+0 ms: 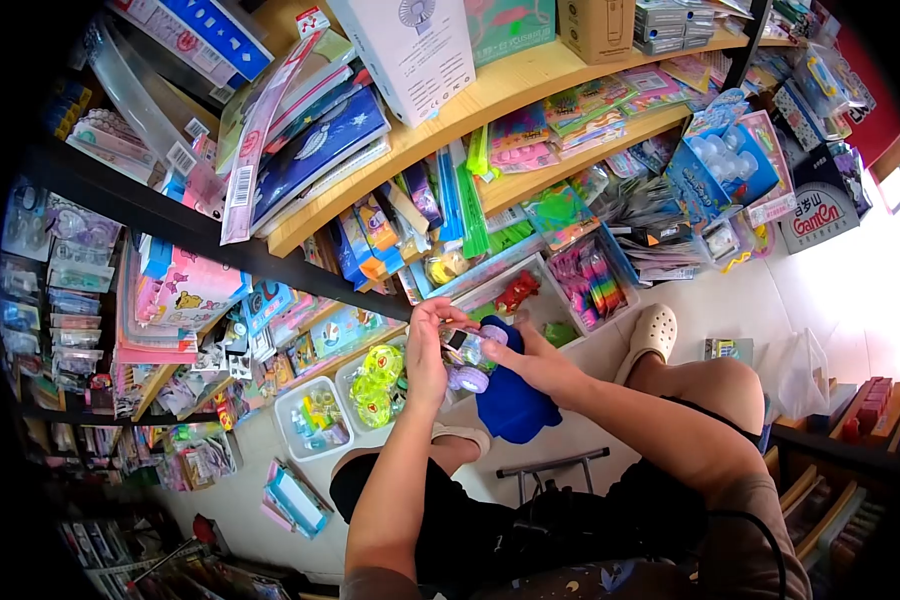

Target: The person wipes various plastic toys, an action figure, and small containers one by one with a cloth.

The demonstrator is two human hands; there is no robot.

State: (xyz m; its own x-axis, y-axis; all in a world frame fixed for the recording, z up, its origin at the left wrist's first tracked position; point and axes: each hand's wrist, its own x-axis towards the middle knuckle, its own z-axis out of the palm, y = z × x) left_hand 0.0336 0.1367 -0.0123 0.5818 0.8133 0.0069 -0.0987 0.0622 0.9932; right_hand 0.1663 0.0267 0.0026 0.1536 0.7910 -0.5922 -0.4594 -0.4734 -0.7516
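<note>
Between my two hands is a small toy car [465, 352] with lilac wheels and a yellowish body. My left hand [431, 345] is at its left side, fingers curled over its top edge. My right hand [540, 362] holds it from the right, thumb across the toy. A blue cloth [515, 402] hangs just below the toy and my right hand. Left of the toy, a white bin [346, 385] holds bright yellow-green wheeled toys [378, 384]. Behind my hands, another bin [542, 268] contains a red toy [517, 291] and a green one.
Wooden shelves [510, 85] packed with boxed and bagged goods rise in front. A small white bin [288, 415] and a light blue box [298, 502] stand on the floor at left. A folding metal stand [553, 464] is near my knees. A clear plastic bag [800, 375] lies right.
</note>
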